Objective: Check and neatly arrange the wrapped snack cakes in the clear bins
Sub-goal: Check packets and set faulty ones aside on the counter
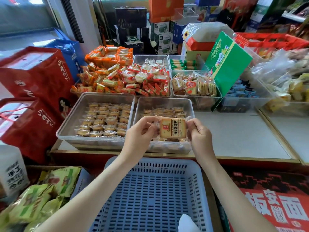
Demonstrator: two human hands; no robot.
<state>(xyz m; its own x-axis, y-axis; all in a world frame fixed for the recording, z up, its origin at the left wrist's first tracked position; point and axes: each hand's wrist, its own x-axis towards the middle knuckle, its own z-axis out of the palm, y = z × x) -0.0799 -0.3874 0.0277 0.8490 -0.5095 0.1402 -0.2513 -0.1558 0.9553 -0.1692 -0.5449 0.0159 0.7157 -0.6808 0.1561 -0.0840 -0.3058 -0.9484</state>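
A square wrapped snack cake [173, 128] with a printed label is held up flat between both hands, above the near right clear bin [192, 108]. My left hand [141, 131] pinches the wrapper's left end. My right hand [199, 131] pinches its right end. That bin holds more wrapped cakes along its far side. The near left clear bin [73, 114] holds several neat rows of the same wrapped cakes.
A blue slotted basket [155, 191] sits just below my arms. Behind the two bins stand more clear bins of orange and red snack packs [123, 77]. Red gift boxes [33, 77] stand at left, a green carton [229, 64] at right.
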